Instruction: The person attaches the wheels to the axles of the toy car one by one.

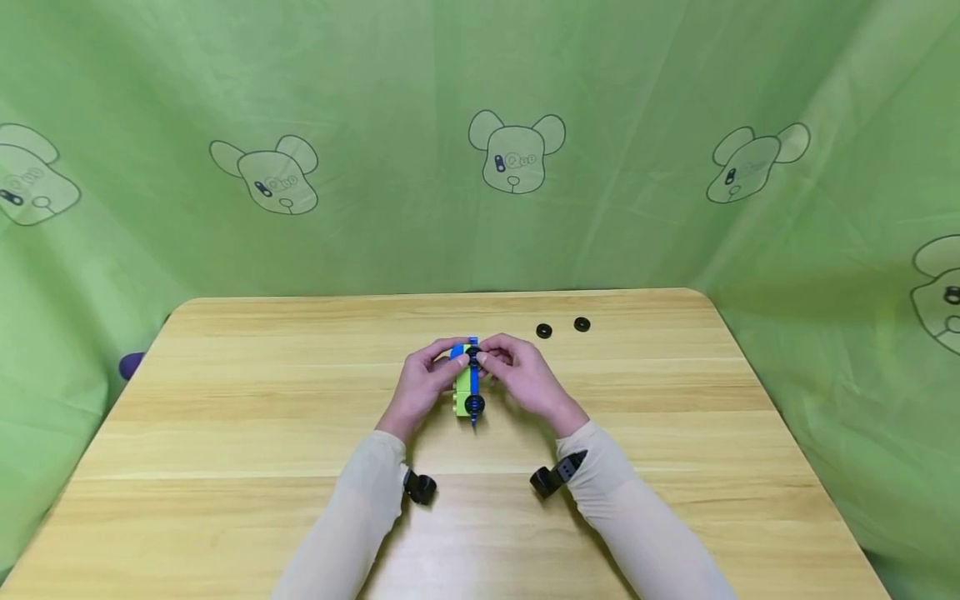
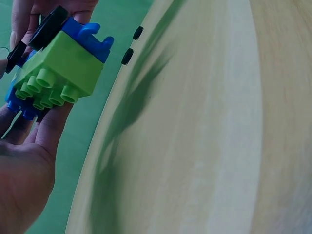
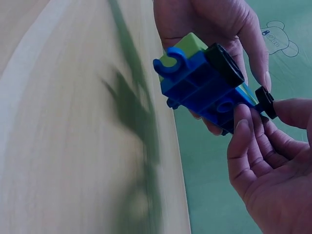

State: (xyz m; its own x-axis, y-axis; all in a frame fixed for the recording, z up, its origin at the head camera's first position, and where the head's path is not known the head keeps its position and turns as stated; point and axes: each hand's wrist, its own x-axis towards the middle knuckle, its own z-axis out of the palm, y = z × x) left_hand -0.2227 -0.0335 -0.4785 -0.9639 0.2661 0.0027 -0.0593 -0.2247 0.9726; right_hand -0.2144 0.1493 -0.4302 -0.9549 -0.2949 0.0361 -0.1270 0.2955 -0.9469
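Above the table, both hands hold a toy block car (image 1: 462, 385), turned on its side. It has lime green bricks (image 2: 66, 66) with studs and a blue wheel base (image 3: 195, 83) with a hook at the near end. My left hand (image 1: 422, 382) grips the green and blue bricks from the left, its fingers reaching under them. From the other side, my right hand (image 1: 525, 377) has its thumb against the far black wheel (image 3: 265, 102) and its curled fingers at the base. Another black wheel (image 1: 474, 405) sits at the near end, free of both hands.
Two loose black wheels, one nearer (image 1: 543, 331) and one farther right (image 1: 582, 324), lie near the back of the wooden table (image 1: 262, 392). A green curtain (image 1: 390, 233) with bear faces hangs behind and beside it. A purple object (image 1: 131, 365) shows past the left edge.
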